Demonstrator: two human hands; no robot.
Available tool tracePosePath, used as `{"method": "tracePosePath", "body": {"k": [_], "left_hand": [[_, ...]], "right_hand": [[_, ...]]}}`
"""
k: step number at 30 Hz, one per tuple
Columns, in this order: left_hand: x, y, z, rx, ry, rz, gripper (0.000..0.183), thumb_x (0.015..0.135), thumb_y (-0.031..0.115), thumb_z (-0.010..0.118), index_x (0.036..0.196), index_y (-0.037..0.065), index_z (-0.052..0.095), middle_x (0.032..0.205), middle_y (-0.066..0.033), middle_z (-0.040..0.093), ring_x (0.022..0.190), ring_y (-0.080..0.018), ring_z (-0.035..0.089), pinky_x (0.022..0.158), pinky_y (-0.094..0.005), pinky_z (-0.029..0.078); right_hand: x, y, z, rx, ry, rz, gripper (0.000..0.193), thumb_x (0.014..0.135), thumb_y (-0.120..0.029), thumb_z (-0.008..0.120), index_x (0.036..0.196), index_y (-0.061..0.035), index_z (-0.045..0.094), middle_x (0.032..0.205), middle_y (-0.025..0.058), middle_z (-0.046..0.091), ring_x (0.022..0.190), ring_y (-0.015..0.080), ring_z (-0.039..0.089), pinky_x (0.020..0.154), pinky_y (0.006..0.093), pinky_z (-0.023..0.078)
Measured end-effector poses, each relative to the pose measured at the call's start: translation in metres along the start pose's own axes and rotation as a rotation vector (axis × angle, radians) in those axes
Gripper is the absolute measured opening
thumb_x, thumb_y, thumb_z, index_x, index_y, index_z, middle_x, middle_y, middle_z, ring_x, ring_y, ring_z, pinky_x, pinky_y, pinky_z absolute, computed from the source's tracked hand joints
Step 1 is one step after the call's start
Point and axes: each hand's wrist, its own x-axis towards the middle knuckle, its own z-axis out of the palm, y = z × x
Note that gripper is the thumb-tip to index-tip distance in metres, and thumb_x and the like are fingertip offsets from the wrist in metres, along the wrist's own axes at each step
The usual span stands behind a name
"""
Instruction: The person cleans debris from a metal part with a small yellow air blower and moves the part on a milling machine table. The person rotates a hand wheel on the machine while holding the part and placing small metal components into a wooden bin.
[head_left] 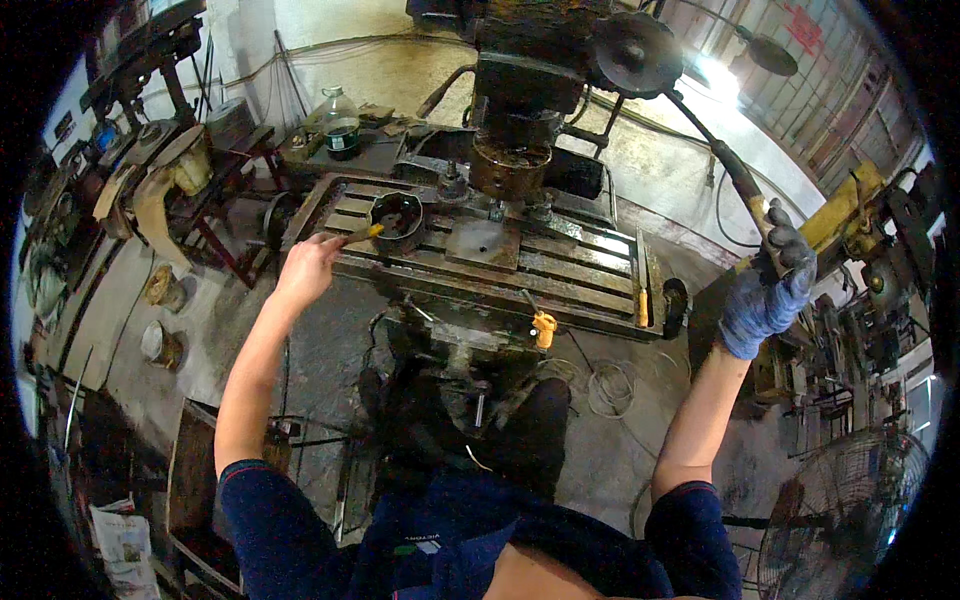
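My left hand (308,268) is bare and closed around a small brush (362,235), whose yellowish end reaches to the rim of a dark round pot (410,236). That pot stands on the slotted machine table (590,285), left of the spindle (497,210). Up on the right, my right hand (768,285), in a blue-grey glove with dark fingers, is wrapped round the grip of a long machine lever (738,178). A flat metal plate (470,243) lies beneath the spindle. What the pot contains is too dark to make out.
A yellow-handled tool (643,306) lies at the table's right end. Some yellow fitting (543,330) sticks up at the front edge. A large bottle (340,125) stands behind on the left. Coiled cable (611,388) lies on the floor; a fan (835,515) stands at lower right.
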Motion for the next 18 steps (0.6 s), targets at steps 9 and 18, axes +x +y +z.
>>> {"method": "tracePosePath", "body": {"k": [9, 18], "left_hand": [[0.003, -0.011, 0.004, -0.478, 0.173, -0.372, 0.02, 0.083, 0.007, 0.053, 0.099, -0.002, 0.061, 0.072, -0.0199, 0.062, 0.064, -0.0307, 0.061, 0.058, -0.0368, 0.045], [0.02, 0.026, 0.027, -0.797, 0.113, -0.471, 0.024, 0.087, 0.014, 0.05, 0.102, -0.002, 0.06, 0.059, -0.0044, 0.055, 0.048, -0.0097, 0.049, 0.043, -0.0258, 0.039]], "right_hand": [[0.001, -0.008, 0.011, -0.163, -0.001, -0.006, 0.03, 0.085, -0.037, 0.049, 0.08, -0.0069, 0.05, 0.084, 0.0123, 0.055, 0.101, 0.0342, 0.053, 0.099, 0.0558, 0.029], [-0.013, -0.001, 0.007, -0.142, 0.06, -0.048, 0.035, 0.088, -0.033, 0.043, 0.082, -0.0007, 0.054, 0.092, 0.0163, 0.059, 0.095, 0.0309, 0.056, 0.094, 0.0455, 0.036]]}}
